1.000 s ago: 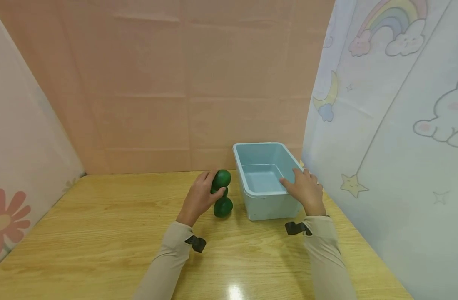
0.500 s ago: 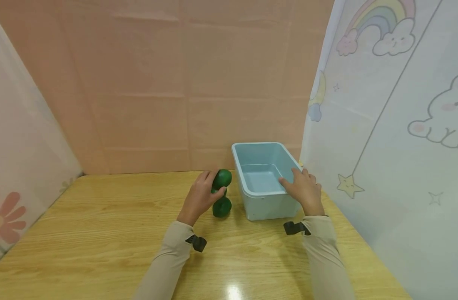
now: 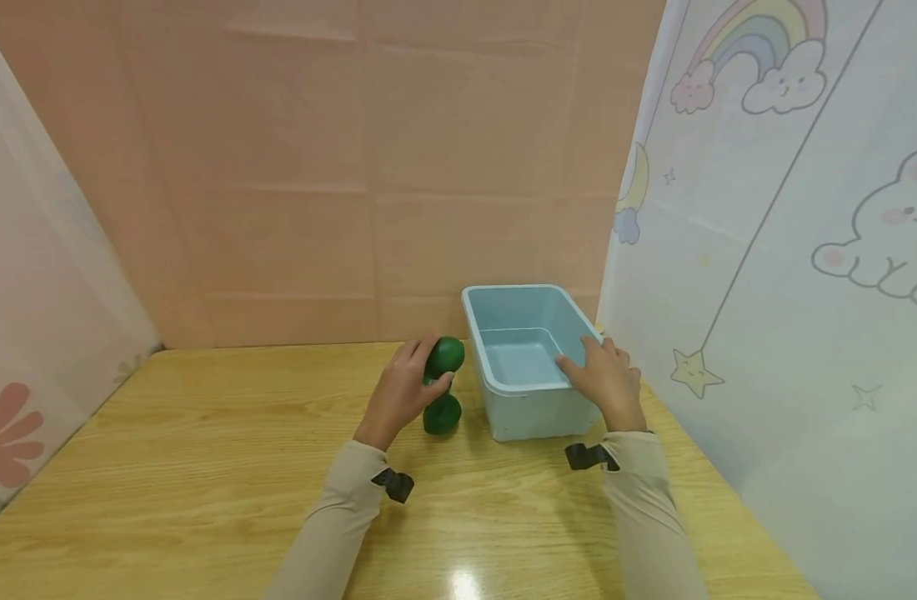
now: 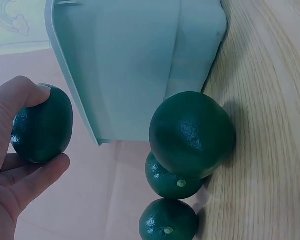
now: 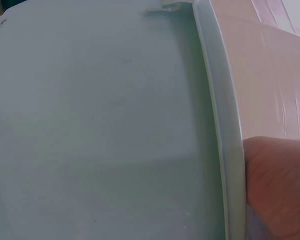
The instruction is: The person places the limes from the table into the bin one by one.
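Near the desk's far right corner, the left hand (image 3: 398, 392) still grasps one round green fruit (image 4: 41, 125); the right hand (image 3: 607, 379) keeps clutching the pale blue plastic tub's (image 3: 503, 417) rim; nothing has moved.

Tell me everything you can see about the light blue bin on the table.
The light blue bin is a rectangular open-topped tub, plastic by its look, with a rolled rim and rounded corners. It stands upright and empty on the wooden table, close to the right curtain. The right hand rests on its near right rim; green fruits lie beside its left wall.
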A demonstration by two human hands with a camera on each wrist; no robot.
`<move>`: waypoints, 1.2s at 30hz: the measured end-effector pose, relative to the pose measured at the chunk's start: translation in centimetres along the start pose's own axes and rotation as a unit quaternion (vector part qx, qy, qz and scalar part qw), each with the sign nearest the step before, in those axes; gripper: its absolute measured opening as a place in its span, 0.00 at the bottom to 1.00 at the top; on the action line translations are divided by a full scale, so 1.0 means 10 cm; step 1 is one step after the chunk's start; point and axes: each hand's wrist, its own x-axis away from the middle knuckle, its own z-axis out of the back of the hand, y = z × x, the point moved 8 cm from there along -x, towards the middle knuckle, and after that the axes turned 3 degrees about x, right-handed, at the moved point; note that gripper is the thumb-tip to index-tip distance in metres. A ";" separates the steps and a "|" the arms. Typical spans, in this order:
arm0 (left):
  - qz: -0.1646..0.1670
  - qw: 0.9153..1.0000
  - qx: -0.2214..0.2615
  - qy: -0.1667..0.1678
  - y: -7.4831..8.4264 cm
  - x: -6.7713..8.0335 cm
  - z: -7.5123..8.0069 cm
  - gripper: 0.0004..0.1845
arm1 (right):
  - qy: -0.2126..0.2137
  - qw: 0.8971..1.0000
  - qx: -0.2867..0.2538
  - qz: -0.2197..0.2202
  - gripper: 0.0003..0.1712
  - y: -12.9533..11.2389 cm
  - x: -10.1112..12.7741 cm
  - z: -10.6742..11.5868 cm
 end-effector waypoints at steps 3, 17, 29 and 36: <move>0.001 1.000 0.002 0.004 0.01 0.03 -0.01 0.30 | 0.002 1.000 0.002 0.002 0.42 0.01 0.01 -0.01; -0.010 1.000 0.005 0.016 0.04 0.10 -0.02 0.29 | 0.001 1.000 0.013 0.007 0.41 -0.02 0.06 -0.06; -0.012 1.000 -0.002 0.011 0.09 0.05 -0.02 0.30 | -0.001 1.000 0.007 0.002 0.41 -0.06 0.07 -0.06; -0.030 0.999 0.001 0.011 0.14 -0.03 -0.02 0.30 | 0.002 1.000 0.002 0.000 0.41 -0.07 0.05 -0.04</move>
